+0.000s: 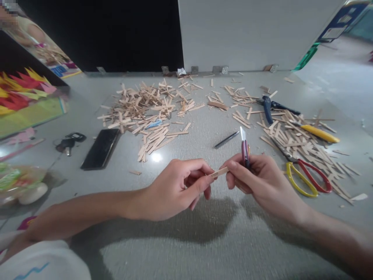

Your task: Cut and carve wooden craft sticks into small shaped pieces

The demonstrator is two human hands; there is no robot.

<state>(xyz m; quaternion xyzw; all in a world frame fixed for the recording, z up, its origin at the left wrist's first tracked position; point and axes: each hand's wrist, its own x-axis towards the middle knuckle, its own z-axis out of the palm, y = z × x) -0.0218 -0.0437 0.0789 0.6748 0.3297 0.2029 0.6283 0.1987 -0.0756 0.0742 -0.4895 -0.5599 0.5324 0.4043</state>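
Between my two hands is a short flat wooden stick [220,172], held above the grey table. My left hand [182,182] pinches its left end between thumb and fingers. The thumb and index finger of my right hand [259,175] are on its other end. That same hand also carries a utility knife [244,149], its pale blade pointing up and away and its purple handle tucked among the fingers. Just beyond the hands, a dark pen [226,140] lies slantwise on the table.
Cut wooden sticks [145,101] are heaped at the back left, others [305,144] at the right under red-and-yellow-handled scissors [309,179], a yellow-handled tool [320,133] and dark blue-handled pliers [267,110]. A phone [100,149] and keys [68,144] lie left. Upright panels [256,35] stand behind.
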